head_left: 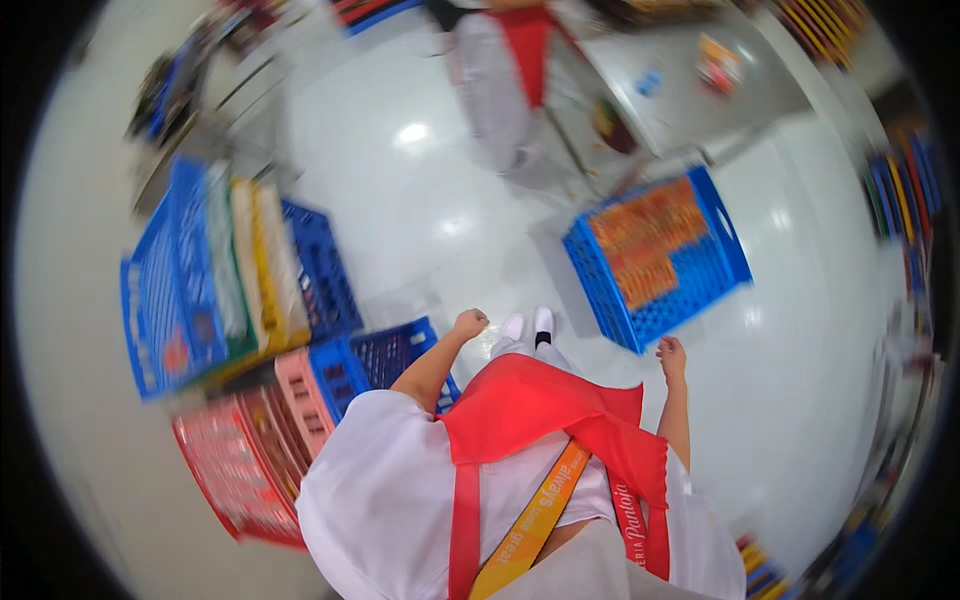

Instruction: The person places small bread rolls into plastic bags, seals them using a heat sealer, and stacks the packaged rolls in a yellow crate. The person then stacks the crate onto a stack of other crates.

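Observation:
My left hand (470,323) hangs beside my body with its fingers loosely curled in and nothing visible in it. Nearest to it is a blue plastic crate (385,355) on the left. My right hand (672,356) hangs out at my other side, its fingers bent but slightly apart, holding nothing that I can see. Just ahead of it stands a blue crate (625,330) filled partly with orange-red packages (650,235). Neither hand touches a crate. I wear a red apron (540,405) over white clothes.
On the left stand a red crate (230,465), a pink crate (300,395) and a tall blue crate (175,290) beside upright coloured crates. A metal table (690,80) holds small packets at the far right. Another person's red apron (525,50) shows beside it. Stacked crates line the right.

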### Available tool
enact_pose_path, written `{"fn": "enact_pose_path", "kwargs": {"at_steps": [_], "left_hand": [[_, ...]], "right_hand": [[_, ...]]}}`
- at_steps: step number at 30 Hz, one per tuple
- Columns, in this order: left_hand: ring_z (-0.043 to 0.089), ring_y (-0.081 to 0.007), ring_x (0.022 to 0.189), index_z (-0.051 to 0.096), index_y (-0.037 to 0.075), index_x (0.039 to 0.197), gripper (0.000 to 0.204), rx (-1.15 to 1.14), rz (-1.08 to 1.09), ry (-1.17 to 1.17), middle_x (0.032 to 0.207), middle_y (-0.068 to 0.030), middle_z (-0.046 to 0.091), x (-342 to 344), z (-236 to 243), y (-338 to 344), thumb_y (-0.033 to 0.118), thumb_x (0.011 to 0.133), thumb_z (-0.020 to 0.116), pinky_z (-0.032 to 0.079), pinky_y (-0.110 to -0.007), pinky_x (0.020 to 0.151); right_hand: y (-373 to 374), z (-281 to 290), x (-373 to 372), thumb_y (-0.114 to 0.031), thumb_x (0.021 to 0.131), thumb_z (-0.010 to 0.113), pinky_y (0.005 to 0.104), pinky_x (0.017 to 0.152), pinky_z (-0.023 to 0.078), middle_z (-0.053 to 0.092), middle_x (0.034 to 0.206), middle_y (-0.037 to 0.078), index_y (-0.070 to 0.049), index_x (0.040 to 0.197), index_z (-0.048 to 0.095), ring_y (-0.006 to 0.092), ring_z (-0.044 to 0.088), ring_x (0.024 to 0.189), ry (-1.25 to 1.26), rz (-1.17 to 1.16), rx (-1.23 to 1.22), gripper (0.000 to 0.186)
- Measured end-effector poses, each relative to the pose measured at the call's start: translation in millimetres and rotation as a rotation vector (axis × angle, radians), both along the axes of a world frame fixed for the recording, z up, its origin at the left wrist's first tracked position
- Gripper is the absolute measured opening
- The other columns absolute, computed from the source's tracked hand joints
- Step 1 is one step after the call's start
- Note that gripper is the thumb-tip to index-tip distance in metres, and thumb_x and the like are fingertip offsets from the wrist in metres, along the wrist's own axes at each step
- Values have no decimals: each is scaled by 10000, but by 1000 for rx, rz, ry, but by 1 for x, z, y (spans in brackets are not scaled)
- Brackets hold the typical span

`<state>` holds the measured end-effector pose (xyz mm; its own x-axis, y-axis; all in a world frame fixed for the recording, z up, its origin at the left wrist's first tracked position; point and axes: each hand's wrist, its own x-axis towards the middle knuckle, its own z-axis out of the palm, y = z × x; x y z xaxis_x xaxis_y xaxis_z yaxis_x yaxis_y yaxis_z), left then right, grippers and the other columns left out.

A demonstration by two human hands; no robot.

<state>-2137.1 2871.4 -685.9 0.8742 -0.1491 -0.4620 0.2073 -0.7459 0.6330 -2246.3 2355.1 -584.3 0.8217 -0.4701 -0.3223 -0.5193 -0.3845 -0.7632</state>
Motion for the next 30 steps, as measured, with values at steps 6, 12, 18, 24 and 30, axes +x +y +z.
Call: {"fn": "enact_pose_path", "kwargs": {"at_steps": [6, 12, 18, 24, 30], "left_hand": [[645, -242, 837, 690, 65, 947, 328, -6, -183, 118, 905, -124, 684, 38, 5, -94, 329, 770, 610, 499, -342, 751], [650, -273, 838, 705, 88, 862, 329, 25, -572, 206, 876, -121, 688, 13, 7, -206, 379, 733, 620, 504, -369, 784], [648, -255, 830, 708, 94, 901, 321, 255, -779, 72, 871, -121, 688, -18, 1, -372, 362, 743, 626, 500, -365, 754], [645, -261, 872, 682, 82, 972, 324, -30, -919, 134, 946, -123, 677, -127, 60, -616, 338, 776, 642, 502, -356, 773], [640, -276, 898, 632, 72, 1066, 374, -443, -1145, 420, 1046, -146, 653, -150, 137, -797, 343, 808, 634, 497, -382, 798]], "right_hand": [[10, -2, -212, -186, 848, 564, 313, 534, 493, 640, 771, 100, -14, 980, 612, 177, 616, 583, 346, -336, 20, 223], [16, 1, -395, -224, 815, 595, 336, 455, 466, 591, 731, 88, -30, 983, 612, 190, 603, 571, 654, -683, 309, 257], [-47, -10, -468, -228, 812, 606, 317, 473, 481, 627, 746, 107, -11, 961, 622, 190, 628, 583, 585, -557, 355, 264], [-247, -6, -504, -240, 816, 617, 301, 474, 483, 643, 776, 99, -17, 976, 610, 180, 634, 596, 415, -812, 262, 275], [-449, -11, -476, -287, 831, 645, 286, 447, 471, 633, 785, 81, -85, 1020, 596, 182, 636, 590, 283, -861, 162, 281]]}}
